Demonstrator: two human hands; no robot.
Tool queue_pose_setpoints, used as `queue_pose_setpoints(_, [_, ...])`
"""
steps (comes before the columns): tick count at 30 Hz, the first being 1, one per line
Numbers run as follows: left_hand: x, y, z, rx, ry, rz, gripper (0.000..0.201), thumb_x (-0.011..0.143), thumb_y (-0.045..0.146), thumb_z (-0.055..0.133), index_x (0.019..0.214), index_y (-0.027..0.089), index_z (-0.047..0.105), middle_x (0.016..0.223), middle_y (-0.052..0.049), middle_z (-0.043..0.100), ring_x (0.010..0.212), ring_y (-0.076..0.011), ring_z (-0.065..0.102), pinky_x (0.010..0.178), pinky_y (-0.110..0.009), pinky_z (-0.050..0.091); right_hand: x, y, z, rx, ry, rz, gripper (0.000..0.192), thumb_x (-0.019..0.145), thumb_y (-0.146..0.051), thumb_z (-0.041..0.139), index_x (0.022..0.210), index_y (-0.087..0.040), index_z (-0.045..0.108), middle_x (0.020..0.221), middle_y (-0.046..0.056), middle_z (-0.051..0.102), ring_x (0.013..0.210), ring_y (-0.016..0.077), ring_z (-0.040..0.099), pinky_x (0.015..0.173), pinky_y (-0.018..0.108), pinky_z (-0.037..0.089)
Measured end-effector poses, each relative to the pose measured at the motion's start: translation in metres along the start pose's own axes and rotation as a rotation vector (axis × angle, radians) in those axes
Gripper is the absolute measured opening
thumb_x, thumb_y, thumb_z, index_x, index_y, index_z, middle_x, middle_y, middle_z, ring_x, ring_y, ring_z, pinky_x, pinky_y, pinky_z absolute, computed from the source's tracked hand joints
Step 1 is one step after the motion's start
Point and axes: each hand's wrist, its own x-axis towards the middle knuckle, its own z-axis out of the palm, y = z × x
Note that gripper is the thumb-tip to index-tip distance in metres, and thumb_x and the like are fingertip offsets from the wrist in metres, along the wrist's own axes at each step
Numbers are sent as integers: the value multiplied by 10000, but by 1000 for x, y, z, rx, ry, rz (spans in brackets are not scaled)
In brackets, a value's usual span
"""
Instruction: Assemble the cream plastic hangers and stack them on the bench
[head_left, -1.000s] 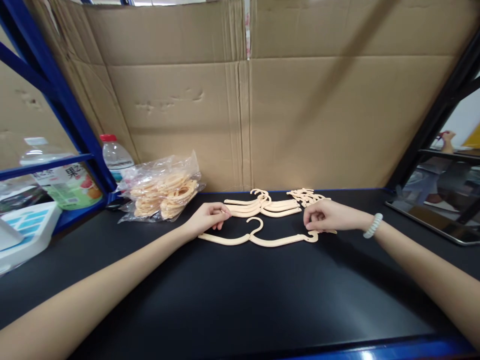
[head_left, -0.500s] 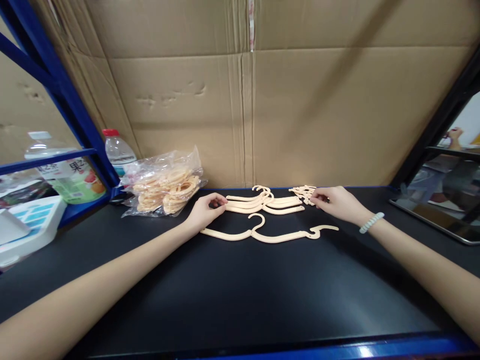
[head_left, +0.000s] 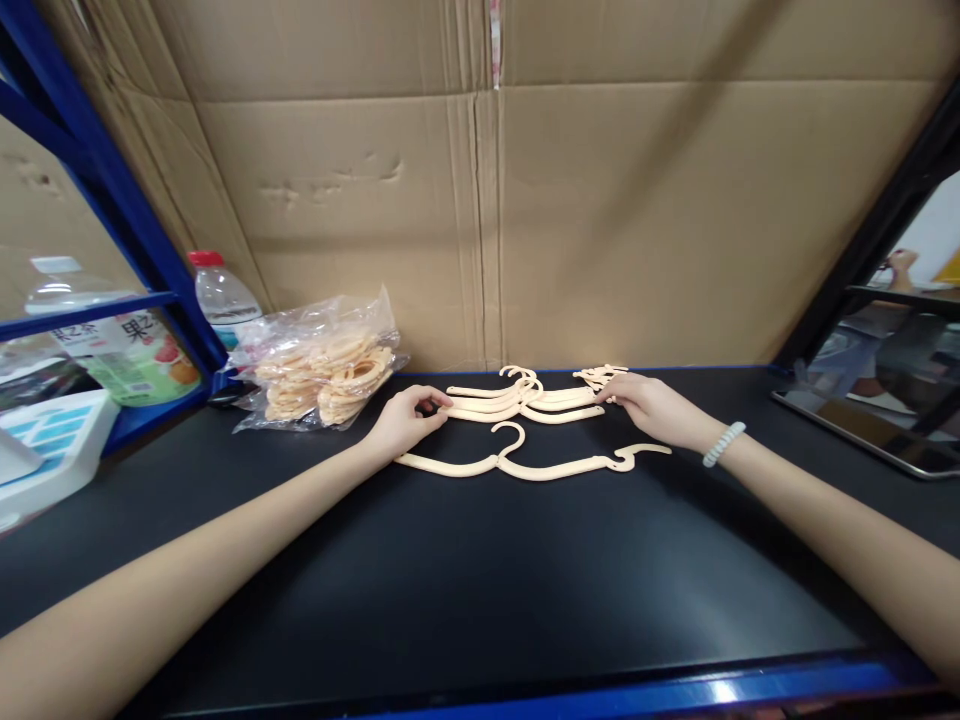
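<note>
Backing the black tabletop (head_left: 480, 590) stands creased brown cardboard (head_left: 480, 200). At twelve o'clock lies a stack of cream plastic hangers (head_left: 525, 400), smooth, curved, hooked; left hand (head_left: 405, 422) pinches its left tip, right hand (head_left: 652, 408) fingers its right end. One single hanger (head_left: 517, 462) lies nearer. At ten o'clock, a crinkly clear bag of rings (head_left: 322, 370).

Table (head_left: 480, 580): stack of hangers (head_left: 525, 402) lying near the rear edge, single hanger (head_left: 517, 462) lying just before it; bag of rings (head_left: 322, 375) sitting to their left; water bottle (head_left: 221, 295) standing behind the bag; cardboard wall (head_left: 600, 220) standing behind everything.
</note>
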Motion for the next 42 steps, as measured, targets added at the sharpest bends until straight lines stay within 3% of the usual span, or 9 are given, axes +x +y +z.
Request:
queue_pose_setpoints(7, [1, -3, 0, 47, 10, -3, 174, 682, 276, 621, 808, 183, 697, 835, -39, 679, 726, -173, 559, 605, -271, 430, 1, -4, 1, -18, 22, 12, 292, 868, -138, 392, 956, -204, 663, 990, 67, 683, 972, 239, 611, 868, 398, 492])
queue_pose_setpoints(12, [1, -2, 0, 64, 9, 0, 170, 682, 286, 623, 802, 189, 695, 835, -35, 675, 721, -172, 561, 603, -270, 431, -1, 17, -14, -112, 88, 202, 248, 868, -189, 430, 951, -173, 663, 934, 81, 696, 873, 245, 626, 784, 382, 496])
queue_pose_setpoints(17, [3, -4, 0, 72, 3, 5, 201, 685, 324, 628, 815, 189, 700, 807, -33, 670, 690, -170, 560, 605, -275, 433, -4, 37, -26, -166, 22, 324, 219, 844, -199, 474, 928, -176, 675, 886, 75, 704, 793, 229, 636, 716, 342, 486])
queue_pose_setpoints(20, [4, -4, 1, 80, -4, 14, 219, 687, 355, 632, 816, 194, 706, 798, -31, 670, 675, -169, 556, 618, -281, 436, -5, 38, -25, -157, -32, 300, 183, 820, -199, 514, 887, -171, 682, 845, 77, 701, 738, 216, 636, 660, 314, 480])
queue_pose_setpoints(26, [5, -4, 2, 79, -24, 41, 264, 694, 427, 635, 823, 213, 721, 825, -33, 677, 660, -166, 547, 647, -288, 449, -3, 27, -21, -119, -107, 195, 136, 816, -239, 567, 836, -190, 692, 856, 66, 677, 782, 204, 621, 701, 298, 475])
queue_pose_setpoints(42, [4, -3, 3, 47, -91, 95, 290, 728, 422, 617, 896, 224, 745, 835, -41, 598, 669, -167, 530, 700, -308, 459, -4, 28, -6, -216, -87, 233, 118, 837, -229, 563, 792, -196, 667, 869, 62, 620, 836, 217, 597, 714, 312, 469])
